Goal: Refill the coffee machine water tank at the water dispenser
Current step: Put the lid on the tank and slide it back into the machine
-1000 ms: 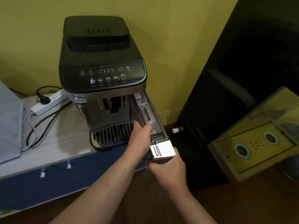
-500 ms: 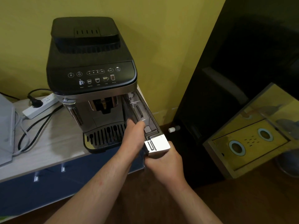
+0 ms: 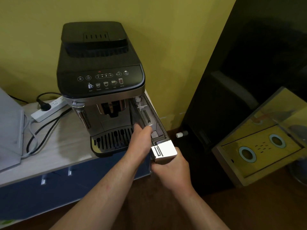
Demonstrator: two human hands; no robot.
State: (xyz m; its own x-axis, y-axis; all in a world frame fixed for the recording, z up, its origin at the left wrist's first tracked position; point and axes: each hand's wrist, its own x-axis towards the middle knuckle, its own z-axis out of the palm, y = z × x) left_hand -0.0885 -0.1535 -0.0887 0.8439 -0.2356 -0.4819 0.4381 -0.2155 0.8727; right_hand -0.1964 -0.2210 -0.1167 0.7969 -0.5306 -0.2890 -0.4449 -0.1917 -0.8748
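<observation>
The water tank (image 3: 150, 123) projected from the right front of the coffee machine (image 3: 101, 80), partly withdrawn. The left hand (image 3: 141, 140) grasped its top edge; the right hand (image 3: 171, 166) gripped its silver front. A power strip (image 3: 48, 110) with plugged cable lay left on the wooden bench (image 3: 49, 146). A yellow wall stood behind.

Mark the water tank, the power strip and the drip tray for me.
water tank (image 3: 150, 117): head view, on its clear top, pulled out at the machine's right side.
power strip (image 3: 49, 110): head view, on its white body beside the plugged-in black plug.
drip tray (image 3: 113, 138): head view, on its slotted black grille.
</observation>
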